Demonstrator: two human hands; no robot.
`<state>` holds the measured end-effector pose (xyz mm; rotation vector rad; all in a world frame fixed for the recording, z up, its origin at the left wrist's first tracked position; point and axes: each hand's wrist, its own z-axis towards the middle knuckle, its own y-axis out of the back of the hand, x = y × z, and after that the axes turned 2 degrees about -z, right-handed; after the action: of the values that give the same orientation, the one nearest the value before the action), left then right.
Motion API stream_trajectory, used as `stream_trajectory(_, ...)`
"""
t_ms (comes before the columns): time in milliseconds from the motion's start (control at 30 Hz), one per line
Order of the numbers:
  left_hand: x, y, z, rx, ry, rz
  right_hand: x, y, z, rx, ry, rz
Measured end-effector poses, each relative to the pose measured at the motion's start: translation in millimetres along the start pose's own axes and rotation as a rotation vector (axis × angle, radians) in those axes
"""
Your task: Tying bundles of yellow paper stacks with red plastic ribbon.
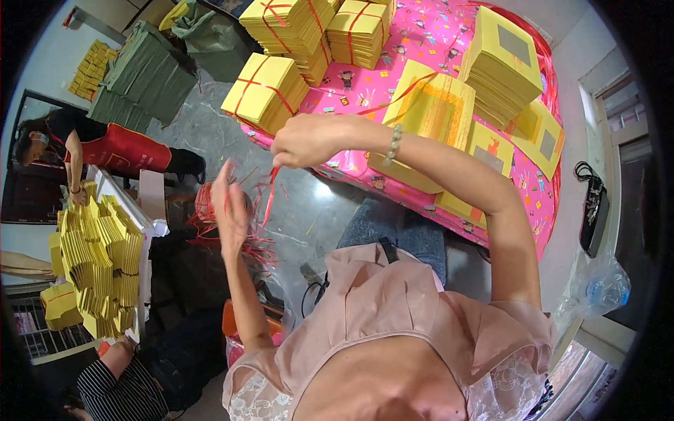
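My right hand [309, 140], with a beaded bracelet at the wrist, is closed on a red plastic ribbon [269, 196] whose loose end hangs below it. Another stretch of red ribbon [393, 103] runs from beside this hand over a stack of yellow paper sheets [430, 112] on the table. To the left, my left hand [230, 210] is raised with its fingers stretched out and slightly blurred. Behind it lies a tangle of red ribbon strands [205, 207]. Nearest to my right hand on the table is a yellow paper bundle [263, 91] tied crosswise with red ribbon.
A pink patterned cloth [414, 42] covers the table, with more tied bundles [291, 31] and a tall yellow stack [502, 59]. At left, a person in a red apron [133, 151] leans over a table of yellow paper packs [95, 259]. A person in stripes [123, 386] is below.
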<state>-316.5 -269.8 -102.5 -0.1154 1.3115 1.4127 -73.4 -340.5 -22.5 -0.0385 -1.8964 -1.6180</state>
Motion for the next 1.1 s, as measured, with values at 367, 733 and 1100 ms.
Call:
stream_trajectory(367, -56.4, 28.0, 25.6, 0.19, -0.136, 0.572, -11.9, 4.3, -3.4, -0.045, -0.189, -0.058)
stream_trajectory(733, -85.8, -16.5, 39.7, 0.174, 0.065, -0.324, 12.4, -3.6, -3.1, -0.087, -0.108, -0.059)
stream_trajectory(1100, -22.6, 10.3, -2.4, 0.221, 0.381, -0.531, -33.7, 26.9, -33.4, 0.039, -0.033, 0.274)
